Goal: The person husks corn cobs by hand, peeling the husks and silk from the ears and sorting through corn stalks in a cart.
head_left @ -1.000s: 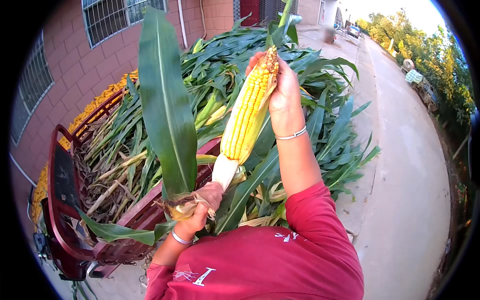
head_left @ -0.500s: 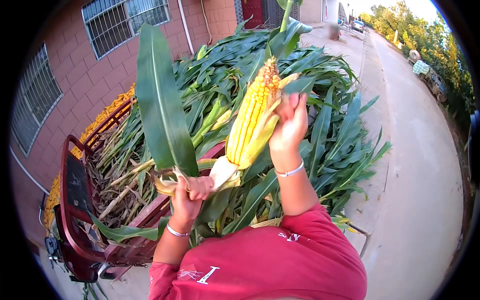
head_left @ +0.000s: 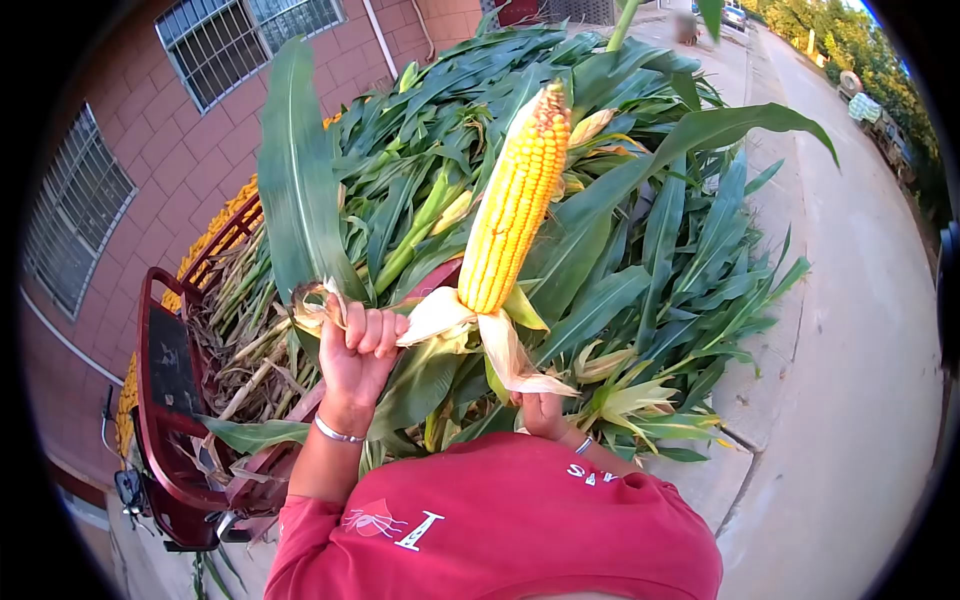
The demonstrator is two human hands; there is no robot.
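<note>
A bare yellow corn ear (head_left: 515,210) stands upright, slightly tilted, in front of me. Pale peeled husk (head_left: 508,355) hangs folded down from its base. My left hand (head_left: 358,345) is closed round a bunch of husk left of the ear's base. Low at the front, near my shirt, my right hand (head_left: 543,415) is closed at the lower end of a hanging husk strip; its fingers are partly hidden. Long green leaves (head_left: 300,180) rise behind my left hand.
A big heap of green corn stalks (head_left: 670,260) spreads ahead and to the right. On the left is a red metal cart (head_left: 160,370) holding dry stalks. Yellow corn cobs (head_left: 215,235) lie along the brick wall (head_left: 160,150). A concrete road (head_left: 850,300) runs along the right.
My right hand has moved down from beside the ear's upper part, and husk has come away from the ear's right side. My left hand keeps its grip, slightly higher.
</note>
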